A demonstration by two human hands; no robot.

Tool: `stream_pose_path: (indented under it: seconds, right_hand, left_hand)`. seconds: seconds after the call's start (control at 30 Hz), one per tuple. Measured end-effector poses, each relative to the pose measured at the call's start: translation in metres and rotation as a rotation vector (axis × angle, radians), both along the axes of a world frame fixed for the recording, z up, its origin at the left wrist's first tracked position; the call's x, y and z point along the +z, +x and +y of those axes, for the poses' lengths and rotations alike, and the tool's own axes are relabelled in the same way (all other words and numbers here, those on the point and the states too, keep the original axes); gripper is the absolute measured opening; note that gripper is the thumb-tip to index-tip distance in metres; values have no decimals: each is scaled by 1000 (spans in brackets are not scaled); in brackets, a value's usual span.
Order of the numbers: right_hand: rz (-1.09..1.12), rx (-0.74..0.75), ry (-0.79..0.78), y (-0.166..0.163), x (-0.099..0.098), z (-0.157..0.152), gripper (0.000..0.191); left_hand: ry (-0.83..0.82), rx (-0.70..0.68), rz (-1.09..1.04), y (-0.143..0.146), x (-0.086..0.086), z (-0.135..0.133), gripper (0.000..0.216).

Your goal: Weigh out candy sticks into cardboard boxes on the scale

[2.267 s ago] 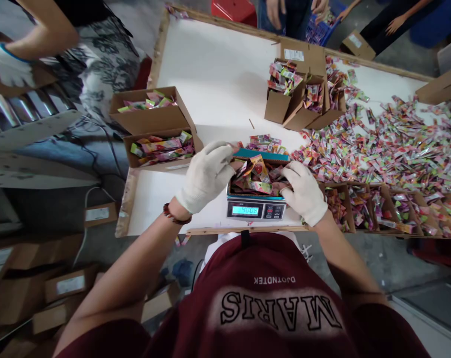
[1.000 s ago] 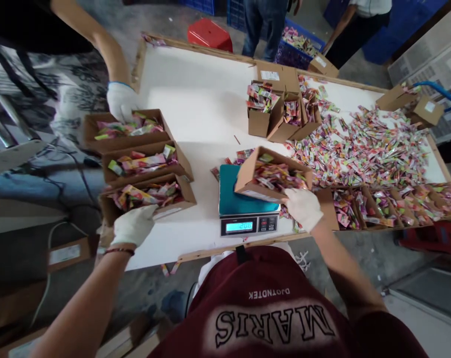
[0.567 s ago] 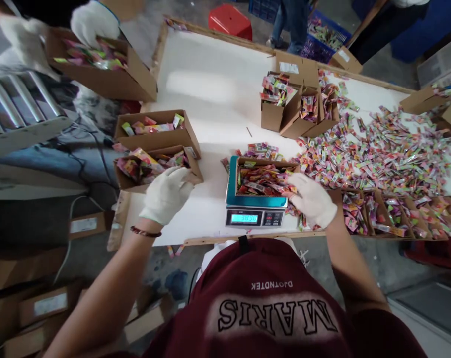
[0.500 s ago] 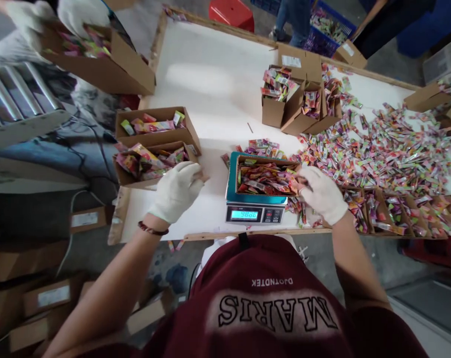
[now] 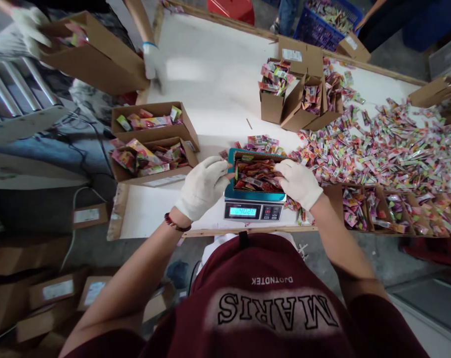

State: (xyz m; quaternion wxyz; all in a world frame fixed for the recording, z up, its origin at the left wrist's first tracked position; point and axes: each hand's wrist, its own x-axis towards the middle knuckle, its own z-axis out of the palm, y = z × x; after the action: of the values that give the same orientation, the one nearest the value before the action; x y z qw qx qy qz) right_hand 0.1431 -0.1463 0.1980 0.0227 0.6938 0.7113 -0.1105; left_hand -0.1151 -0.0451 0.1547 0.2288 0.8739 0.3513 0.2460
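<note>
A small open cardboard box [image 5: 261, 191] full of shiny red and pink packets [image 5: 259, 174] sits on the teal pan of a digital scale [image 5: 231, 191]. My left hand [image 5: 205, 185], in a white glove with bare fingertips, is closed with thumb and fingers bent at the box's left end wall. My right hand [image 5: 300, 184], gloved too, reaches over the right end, hiding it. Its fingers are bent down on the packets inside. The scale's lit display [image 5: 243, 212] shows digits too smeared to read surely. Loose packets [image 5: 261, 143] lie behind the scale.
Two filled boxes [image 5: 154, 169] stand left on the white table [image 5: 210, 109]. More filled boxes [image 5: 272, 107] stand behind, and a row [image 5: 378, 211] lines the front right edge. A packet heap [image 5: 382, 149] covers the right. A co-worker's gloved hands [image 5: 154, 67] flank a box [image 5: 95, 59] upper left.
My left hand has moved right to the box's left end. My right hand has shifted left over the packets. The display's digits differ. A co-worker's hand has left the far box's contents.
</note>
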Motion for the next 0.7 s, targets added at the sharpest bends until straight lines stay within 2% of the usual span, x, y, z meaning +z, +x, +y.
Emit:
stream_pose_path:
  seconds: [0.1, 0.2, 0.3, 0.4, 0.5, 0.57, 0.63, 0.7]
  right_hand:
    - [-19, 34, -61, -7, -5, 12, 31]
    - [18, 44, -39, -9, -5, 15, 27]
    - [117, 14, 78, -2, -4, 10, 22]
    - [241, -77, 255, 20, -11, -6, 23]
    - [193, -280, 361, 60, -29, -42, 27]
    - [25, -518, 295, 90, -43, -77, 36]
    - [-149, -780, 101, 115, -54, -115, 49]
    - [-230, -918, -57, 127, -60, -150, 50]
  left_hand:
    - [4, 10, 7, -4, -1, -2, 28]
    - [3, 12, 9, -9, 0, -5, 29]
    - [16, -30, 24, 2, 3, -14, 31]
    - [43, -221, 185, 35, 4, -31, 30]
    - [8, -341, 450, 69, 0, -45, 22]
    - [-30, -345, 537, 75, -4, -46, 23]
    - [-47, -346, 533, 61, -6, -43, 29]
    - [-61, -316, 498, 27, -7, -36, 32]
